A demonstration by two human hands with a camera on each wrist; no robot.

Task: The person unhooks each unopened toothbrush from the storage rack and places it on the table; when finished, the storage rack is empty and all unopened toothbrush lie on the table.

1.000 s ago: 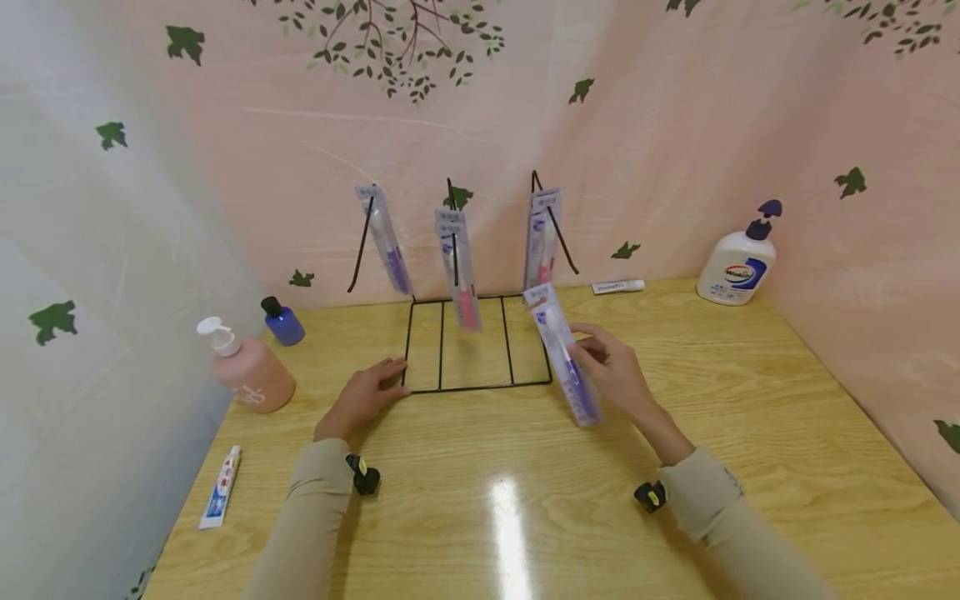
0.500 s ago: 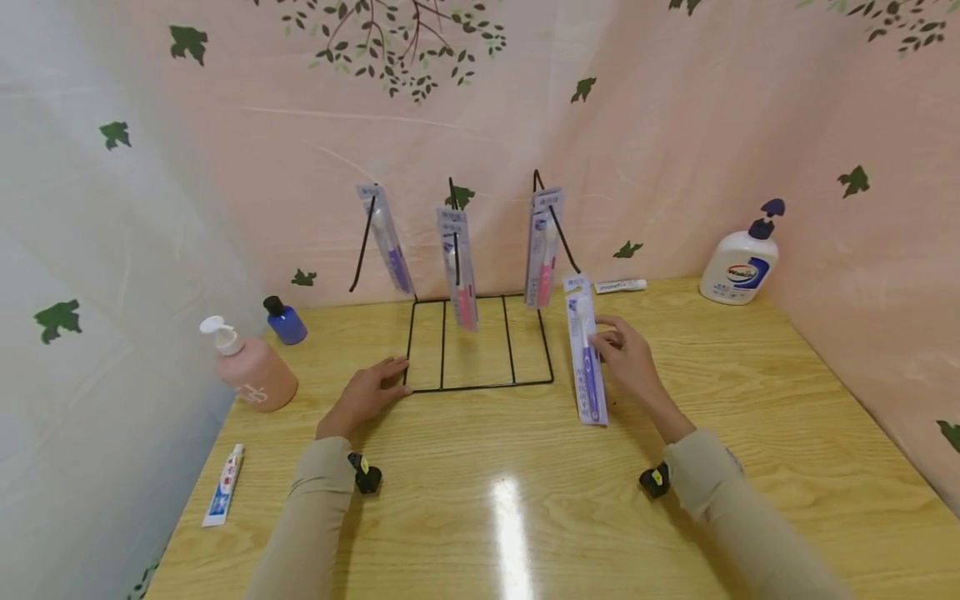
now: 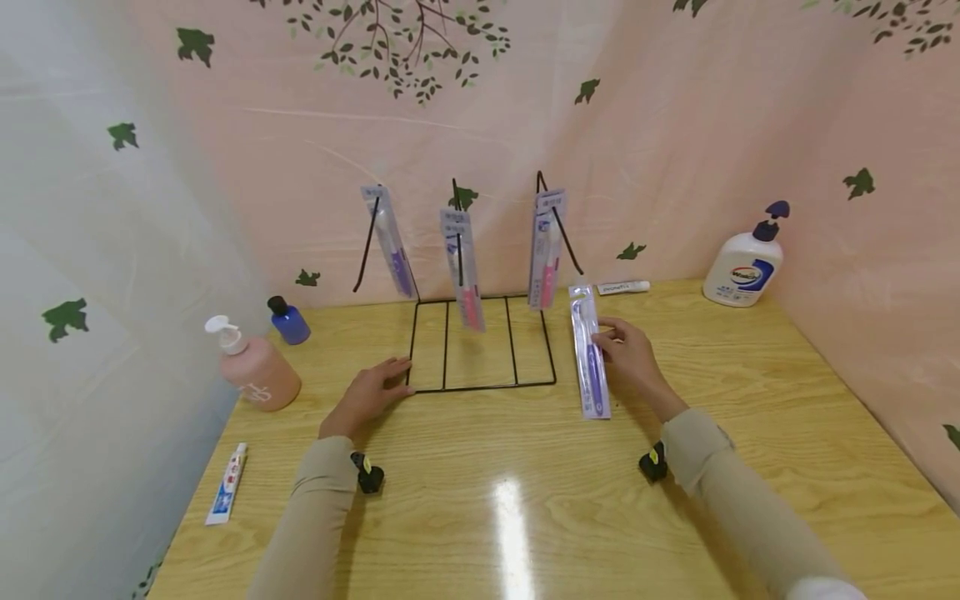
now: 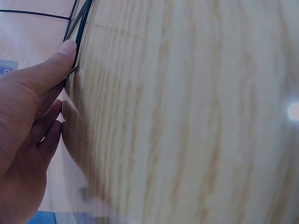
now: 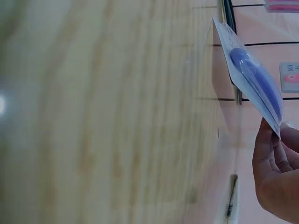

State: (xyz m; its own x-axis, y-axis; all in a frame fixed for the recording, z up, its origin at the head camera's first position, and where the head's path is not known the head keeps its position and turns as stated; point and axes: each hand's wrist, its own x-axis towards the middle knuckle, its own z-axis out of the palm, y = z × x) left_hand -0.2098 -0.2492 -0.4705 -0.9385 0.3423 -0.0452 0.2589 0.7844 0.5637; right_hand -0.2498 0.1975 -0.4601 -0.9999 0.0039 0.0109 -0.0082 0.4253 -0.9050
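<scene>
A: Right hand status?
B: Right hand (image 3: 630,360) pinches the purple toothbrush pack (image 3: 592,358) at its right edge. Thumb on one face, fingers on the other, gap down to pack thickness.
A: Pack location?
B: Just right of the black wire rack (image 3: 480,388), clear side toward the person, top leaning slightly left. Can't tell if the bottom end touches the table (image 3: 450,517).
A: Left hand?
B: Left hand (image 3: 366,396) rests at the rack's left edge. Thumb near the front corner, fingers loosely extended, not wrapped round the wire.
A: On the prongs?
B: Purple-handled pack (image 3: 393,242) left, pink-handled packs (image 3: 468,292) middle and right. Middle shows two card tops.
A: Nearby?
B: Small white tube (image 3: 624,287) behind the held pack. Pink pump bottle (image 3: 262,375) and blue bottle (image 3: 291,325) left of the rack.
</scene>
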